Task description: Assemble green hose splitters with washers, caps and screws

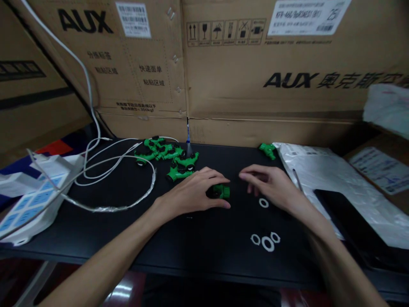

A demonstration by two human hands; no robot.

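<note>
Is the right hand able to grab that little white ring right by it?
Probably yes. The right hand hovers just above the single white ring, with bare black table between and nothing blocking. The left hand is busy on a green fitting.

Both bare forearms stretched forward from the lower edge of the view and converged toward the middle. The left hand (194, 192) lay palm down, fingers curled loosely inward with the thumb tucked low. The right hand (271, 183) hovered just beside it, palm down, its fingers (247, 175) extended toward the left hand.
</note>
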